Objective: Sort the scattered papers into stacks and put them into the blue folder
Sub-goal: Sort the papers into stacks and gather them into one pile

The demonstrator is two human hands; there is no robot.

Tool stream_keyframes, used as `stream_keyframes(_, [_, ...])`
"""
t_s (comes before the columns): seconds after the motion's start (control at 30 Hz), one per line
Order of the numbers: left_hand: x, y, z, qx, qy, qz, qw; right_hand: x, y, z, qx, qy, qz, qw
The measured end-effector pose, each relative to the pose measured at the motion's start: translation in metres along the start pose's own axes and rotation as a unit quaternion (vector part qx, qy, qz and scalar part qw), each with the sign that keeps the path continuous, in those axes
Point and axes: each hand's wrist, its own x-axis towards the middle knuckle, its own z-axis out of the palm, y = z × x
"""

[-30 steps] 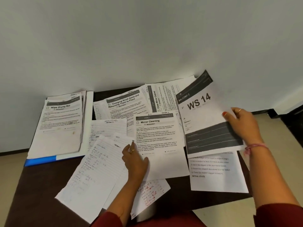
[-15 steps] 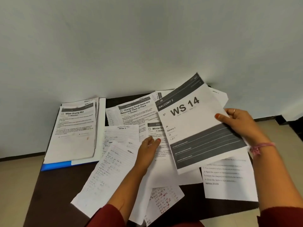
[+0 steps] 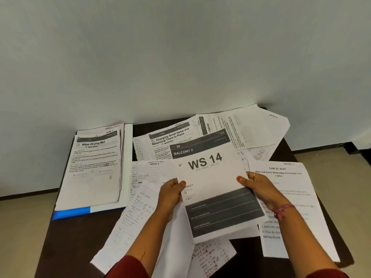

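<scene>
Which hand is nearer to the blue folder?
The left hand, right of the blue folder; the right hand is farther right. Both hold the WS 14 sheet.

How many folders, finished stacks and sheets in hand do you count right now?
Blue folder: 1
Stack lying on the folder: 1
Sheet held by left hand and right hand: 1
Total: 3
The loose papers overlap too much to count.
</scene>
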Motion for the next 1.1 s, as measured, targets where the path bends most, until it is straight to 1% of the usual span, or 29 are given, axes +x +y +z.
stream_keyframes(0.13, [0.016,-0.001,-0.002,0.021,0.023,-0.010,0.999,0.021,0.005,0.007,-0.072,0.014,-0.007,0.997])
stream_keyframes(0.23, [0.031,-0.001,0.000,0.050,0.031,-0.012,0.998,0.040,0.010,0.008,-0.169,0.039,-0.006,0.985])
stream_keyframes(0.27, [0.035,-0.001,-0.001,0.062,0.034,-0.011,0.997,0.046,0.012,0.010,-0.200,0.061,-0.011,0.978])
stream_keyframes(0.3, [0.041,-0.002,-0.001,0.078,0.036,-0.011,0.996,0.051,0.013,0.011,-0.227,0.090,-0.027,0.969])
stream_keyframes(0.4, [0.054,-0.005,-0.003,0.121,0.042,-0.006,0.992,0.069,0.013,0.017,-0.262,0.186,-0.120,0.939])
stream_keyframes(0.47, [0.059,-0.007,-0.005,0.129,0.045,-0.003,0.991,0.081,0.011,0.018,-0.290,0.222,-0.175,0.914])
stream_keyframes(0.53, [0.062,-0.010,-0.006,0.128,0.050,-0.003,0.991,0.097,0.009,0.019,-0.325,0.247,-0.210,0.888])
stream_keyframes(0.6, [0.065,-0.014,-0.008,0.132,0.058,0.005,0.989,0.112,0.003,0.021,-0.342,0.252,-0.228,0.876])
stream_keyframes(0.77, [0.069,-0.023,-0.008,0.122,0.073,0.033,0.989,0.144,-0.003,0.026,-0.418,0.221,-0.262,0.841])
stream_keyframes(0.9, [0.068,-0.025,-0.004,0.116,0.090,0.046,0.988,0.154,0.006,0.028,-0.442,0.203,-0.227,0.844])
stream_keyframes(1.0, [0.070,-0.028,-0.005,0.116,0.092,0.047,0.988,0.155,0.017,0.029,-0.471,0.217,-0.229,0.824])
stream_keyframes(1.1, [0.072,-0.032,-0.007,0.119,0.100,0.052,0.986,0.155,0.017,0.033,-0.474,0.242,-0.218,0.818])
